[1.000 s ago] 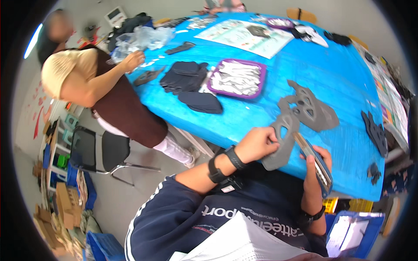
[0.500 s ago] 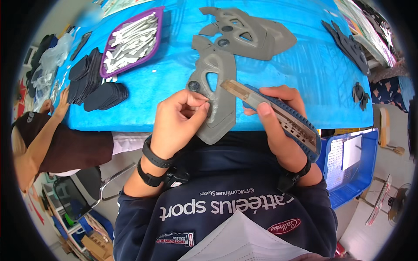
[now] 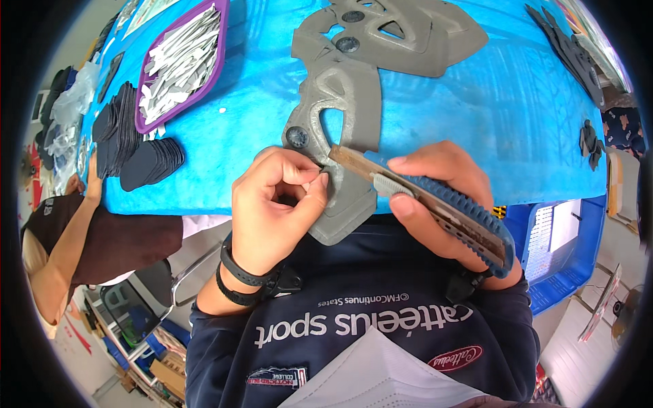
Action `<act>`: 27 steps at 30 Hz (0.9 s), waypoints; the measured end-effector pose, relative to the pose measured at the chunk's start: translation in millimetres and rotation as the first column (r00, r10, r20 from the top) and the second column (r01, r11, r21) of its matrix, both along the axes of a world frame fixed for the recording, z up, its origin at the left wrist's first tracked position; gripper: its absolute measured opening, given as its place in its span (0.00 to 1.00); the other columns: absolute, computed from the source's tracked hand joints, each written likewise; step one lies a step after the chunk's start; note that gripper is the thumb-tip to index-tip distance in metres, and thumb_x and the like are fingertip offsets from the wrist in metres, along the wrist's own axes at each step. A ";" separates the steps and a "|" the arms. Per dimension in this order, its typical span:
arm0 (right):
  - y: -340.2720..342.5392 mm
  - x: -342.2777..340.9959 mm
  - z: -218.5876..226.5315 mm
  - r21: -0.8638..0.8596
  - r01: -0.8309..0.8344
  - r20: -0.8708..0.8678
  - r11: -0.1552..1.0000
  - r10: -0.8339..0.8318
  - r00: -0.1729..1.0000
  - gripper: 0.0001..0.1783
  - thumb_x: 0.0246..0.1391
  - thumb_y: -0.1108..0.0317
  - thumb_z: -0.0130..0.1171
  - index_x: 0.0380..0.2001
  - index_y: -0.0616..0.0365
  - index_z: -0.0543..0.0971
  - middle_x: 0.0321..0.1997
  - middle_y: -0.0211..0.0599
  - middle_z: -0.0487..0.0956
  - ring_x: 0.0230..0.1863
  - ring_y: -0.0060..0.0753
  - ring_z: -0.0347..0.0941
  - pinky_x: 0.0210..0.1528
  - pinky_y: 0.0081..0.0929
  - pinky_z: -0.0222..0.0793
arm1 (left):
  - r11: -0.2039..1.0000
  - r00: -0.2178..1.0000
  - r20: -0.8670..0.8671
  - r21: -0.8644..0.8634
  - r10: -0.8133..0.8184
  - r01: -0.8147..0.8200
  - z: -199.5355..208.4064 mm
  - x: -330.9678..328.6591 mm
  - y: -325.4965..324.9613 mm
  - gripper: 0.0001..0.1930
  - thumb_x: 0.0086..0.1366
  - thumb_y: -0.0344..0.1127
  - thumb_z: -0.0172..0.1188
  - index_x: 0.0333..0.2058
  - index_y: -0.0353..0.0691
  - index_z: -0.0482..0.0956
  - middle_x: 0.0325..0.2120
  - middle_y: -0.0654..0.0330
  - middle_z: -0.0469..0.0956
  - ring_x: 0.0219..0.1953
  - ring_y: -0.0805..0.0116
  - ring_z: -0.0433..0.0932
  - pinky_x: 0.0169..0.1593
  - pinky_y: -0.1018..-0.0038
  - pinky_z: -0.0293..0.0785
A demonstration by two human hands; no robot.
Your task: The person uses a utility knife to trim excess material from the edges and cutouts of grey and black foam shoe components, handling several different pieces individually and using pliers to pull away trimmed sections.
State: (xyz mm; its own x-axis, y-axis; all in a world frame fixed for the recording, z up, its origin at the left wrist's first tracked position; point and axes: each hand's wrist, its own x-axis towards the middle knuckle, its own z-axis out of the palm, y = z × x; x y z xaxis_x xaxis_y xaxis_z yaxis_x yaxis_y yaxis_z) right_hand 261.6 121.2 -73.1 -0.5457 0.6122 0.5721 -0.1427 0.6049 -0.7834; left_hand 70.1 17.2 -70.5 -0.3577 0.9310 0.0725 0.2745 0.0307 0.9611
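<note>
A grey moulded sheet piece [image 3: 357, 136] with cut-out openings and a round dark disc [image 3: 297, 137] lies at the table's near edge, its lower end overhanging. My left hand [image 3: 279, 197] is closed at its left edge, thumb and index finger pinched together; whatever is between the fingertips is too small to make out. My right hand [image 3: 442, 183] grips a blue-handled utility knife [image 3: 435, 207] from above. The knife's brownish front end points at the sheet just below an opening, close to my left fingertips. Whether it touches the sheet I cannot tell.
More grey moulded pieces [image 3: 428, 41] lie beyond. At left are a purple tray [image 3: 221, 51] of white and grey strips and stacked dark pads [image 3: 153, 163]. Dark pieces [image 3: 568, 51] lie far right; a blue crate [image 3: 564, 258] stands below. Another person's arm [image 3: 68, 238] reaches in at left.
The knife's front end has moved from right of the opening to just below it, nearer my left fingertips. My left hand keeps its pinch. The whole view has shifted slightly.
</note>
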 end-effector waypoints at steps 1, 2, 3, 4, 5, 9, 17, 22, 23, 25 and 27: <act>0.7 -0.1 0.2 -0.007 -0.019 0.002 1.000 0.019 1.000 0.17 0.42 0.75 0.69 0.38 0.63 0.79 0.32 0.39 0.80 0.28 0.34 0.75 0.30 0.25 0.69 | 1.000 0.999 -0.031 -0.002 -0.007 0.007 0.2 -0.2 0.2 0.08 0.54 0.19 0.64 0.25 0.33 0.72 0.29 0.60 0.76 0.25 0.83 0.73 0.25 0.86 0.70; 0.9 -0.5 0.5 -0.015 -0.040 0.002 0.999 0.040 0.999 0.17 0.42 0.75 0.69 0.38 0.63 0.79 0.32 0.39 0.80 0.28 0.34 0.75 0.30 0.25 0.69 | 1.000 0.998 -0.063 -0.004 -0.013 0.013 0.5 -0.5 0.4 0.08 0.54 0.19 0.64 0.24 0.33 0.72 0.28 0.60 0.76 0.25 0.83 0.73 0.25 0.86 0.69; 1.1 -0.8 1.1 -0.022 -0.065 -0.007 0.998 0.065 0.998 0.17 0.42 0.75 0.69 0.38 0.63 0.79 0.32 0.39 0.80 0.29 0.35 0.75 0.30 0.25 0.69 | 1.000 0.995 -0.095 -0.007 -0.019 0.019 0.6 -1.0 0.8 0.08 0.53 0.19 0.64 0.24 0.33 0.72 0.28 0.60 0.76 0.24 0.83 0.72 0.24 0.86 0.69; 1.0 -1.2 1.8 -0.061 -0.077 -0.008 0.995 0.077 0.997 0.17 0.42 0.76 0.69 0.38 0.64 0.79 0.32 0.38 0.80 0.29 0.35 0.76 0.31 0.26 0.70 | 1.000 0.993 -0.113 0.006 -0.021 0.022 0.4 -1.5 1.2 0.09 0.53 0.19 0.64 0.23 0.33 0.71 0.28 0.60 0.76 0.24 0.83 0.72 0.24 0.86 0.69; 1.7 -1.2 2.6 -0.086 -0.084 0.008 0.993 0.085 0.996 0.17 0.42 0.76 0.69 0.39 0.63 0.79 0.33 0.38 0.80 0.30 0.35 0.76 0.32 0.26 0.70 | 1.000 0.991 -0.131 0.019 -0.023 0.025 0.2 -2.0 1.5 0.09 0.53 0.19 0.64 0.23 0.33 0.71 0.28 0.60 0.76 0.23 0.82 0.72 0.24 0.86 0.69; 9.4 4.2 7.7 -0.141 -0.132 0.117 0.981 0.149 0.982 0.20 0.42 0.74 0.70 0.42 0.62 0.79 0.36 0.38 0.80 0.34 0.35 0.76 0.36 0.26 0.70 | 0.998 0.983 -0.181 0.058 -0.025 0.036 -1.4 -1.5 1.3 0.10 0.53 0.19 0.64 0.22 0.33 0.70 0.29 0.59 0.77 0.22 0.82 0.73 0.24 0.85 0.69; 12.9 0.3 22.5 -0.435 -0.062 -0.037 0.898 0.051 0.998 0.30 0.48 0.60 0.70 0.50 0.67 0.72 0.37 0.43 0.79 0.36 0.35 0.79 0.43 0.29 0.74 | 1.000 0.993 -0.117 -0.016 0.006 -0.008 1.8 0.9 0.9 0.08 0.53 0.20 0.66 0.27 0.33 0.74 0.27 0.61 0.77 0.22 0.83 0.73 0.24 0.86 0.69; 14.0 -16.8 18.3 -0.498 -0.103 -0.073 0.861 0.077 0.994 0.30 0.45 0.58 0.72 0.46 0.65 0.72 0.36 0.43 0.78 0.32 0.28 0.77 0.37 0.24 0.74 | 0.998 0.999 -0.049 -0.055 -0.007 0.004 4.0 -1.0 3.6 0.08 0.53 0.20 0.66 0.27 0.34 0.74 0.26 0.62 0.76 0.22 0.83 0.74 0.24 0.86 0.69; 15.2 -20.8 15.1 -0.458 -0.172 -0.135 0.872 0.123 0.983 0.29 0.44 0.59 0.73 0.45 0.64 0.72 0.36 0.41 0.77 0.32 0.26 0.76 0.36 0.23 0.73 | 0.999 1.000 -0.023 -0.049 -0.011 0.010 4.0 -2.4 4.2 0.08 0.53 0.20 0.66 0.27 0.34 0.74 0.25 0.62 0.76 0.22 0.83 0.74 0.23 0.86 0.69; 15.0 -25.5 10.3 -0.404 -0.240 -0.170 0.883 0.185 0.968 0.27 0.43 0.63 0.73 0.43 0.62 0.72 0.33 0.36 0.76 0.32 0.23 0.74 0.35 0.19 0.70 | 0.999 0.998 -0.044 -0.033 -0.040 0.039 3.9 -5.1 5.2 0.09 0.52 0.20 0.66 0.26 0.34 0.73 0.25 0.62 0.75 0.21 0.83 0.73 0.23 0.86 0.69; 15.6 -26.8 7.7 -0.435 -0.198 -0.119 0.878 0.161 0.980 0.25 0.43 0.67 0.73 0.42 0.60 0.72 0.30 0.31 0.74 0.31 0.19 0.72 0.34 0.15 0.67 | 0.996 0.986 -0.136 -0.011 -0.095 0.094 3.6 -8.2 6.3 0.10 0.52 0.20 0.66 0.24 0.34 0.71 0.25 0.62 0.74 0.21 0.83 0.73 0.22 0.86 0.69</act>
State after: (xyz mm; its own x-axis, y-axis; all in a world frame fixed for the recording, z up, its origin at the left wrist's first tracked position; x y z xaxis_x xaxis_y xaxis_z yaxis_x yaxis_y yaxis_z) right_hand 234.9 136.9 -65.3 -0.6359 0.7071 0.3094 -0.2865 0.1560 -0.9453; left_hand 61.9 23.5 -66.9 -0.2555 0.9605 0.1103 0.4044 0.0026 0.9146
